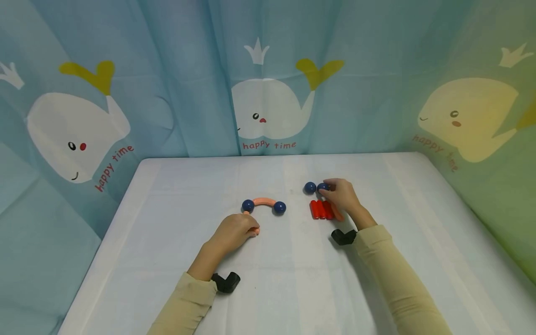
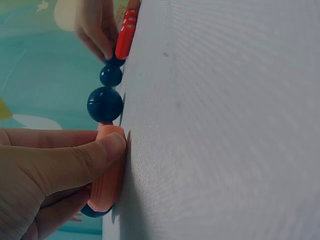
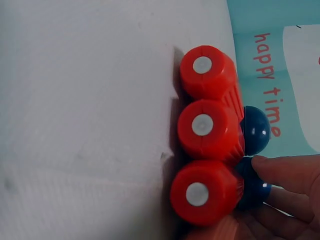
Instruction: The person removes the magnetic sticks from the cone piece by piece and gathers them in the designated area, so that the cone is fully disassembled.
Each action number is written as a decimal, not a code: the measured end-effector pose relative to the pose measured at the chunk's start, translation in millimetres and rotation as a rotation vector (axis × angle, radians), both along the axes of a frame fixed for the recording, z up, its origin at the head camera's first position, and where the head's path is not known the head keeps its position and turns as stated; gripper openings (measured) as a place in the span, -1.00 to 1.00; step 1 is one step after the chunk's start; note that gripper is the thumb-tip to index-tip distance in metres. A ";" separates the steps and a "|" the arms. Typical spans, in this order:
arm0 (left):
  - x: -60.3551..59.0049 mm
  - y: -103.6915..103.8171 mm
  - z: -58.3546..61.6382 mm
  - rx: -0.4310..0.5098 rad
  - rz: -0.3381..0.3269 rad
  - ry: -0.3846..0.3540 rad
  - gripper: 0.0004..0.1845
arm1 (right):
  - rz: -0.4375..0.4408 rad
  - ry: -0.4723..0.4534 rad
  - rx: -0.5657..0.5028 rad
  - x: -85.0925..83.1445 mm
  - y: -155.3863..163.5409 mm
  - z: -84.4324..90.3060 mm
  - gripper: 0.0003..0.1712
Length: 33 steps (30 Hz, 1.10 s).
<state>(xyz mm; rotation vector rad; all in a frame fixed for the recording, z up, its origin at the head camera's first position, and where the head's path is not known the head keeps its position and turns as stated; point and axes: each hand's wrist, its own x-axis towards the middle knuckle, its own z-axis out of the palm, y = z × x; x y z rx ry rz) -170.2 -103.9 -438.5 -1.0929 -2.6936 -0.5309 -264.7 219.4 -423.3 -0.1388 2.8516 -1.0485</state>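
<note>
My left hand (image 1: 235, 231) pinches a curved peach-coloured rod (image 2: 107, 172) low over the white table; much of it is hidden by the fingers in the head view. Its far end meets a blue ball (image 1: 248, 205). From that ball a second peach curved rod (image 1: 264, 201) arcs to another blue ball (image 1: 279, 208). Over on the right, my right hand (image 1: 342, 195) pinches a blue ball (image 3: 255, 187) between thumb and fingers. A further blue ball (image 1: 310, 188) lies right beside it, to its left.
Red rods (image 1: 321, 210) with pale round discs on their ends (image 3: 202, 125) lie side by side just in front of the right hand. An orange curved rod (image 1: 337, 214) lies against their right side. A whale-print curtain (image 1: 192, 116) hangs behind the table (image 1: 289, 279).
</note>
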 end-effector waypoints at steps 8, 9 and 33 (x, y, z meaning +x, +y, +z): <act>-0.5 0.2 1.4 -0.013 -0.005 -0.008 -0.95 | 0.007 -0.005 -0.011 1.3 -0.8 2.4 -0.42; -0.4 0.1 1.5 -0.013 -0.002 -0.008 -0.95 | 0.009 -0.003 -0.012 1.6 -0.4 2.7 -0.40; 16.4 39.7 4.0 -0.143 0.097 0.168 -0.73 | 0.196 0.399 -0.158 73.2 -57.2 9.7 -0.59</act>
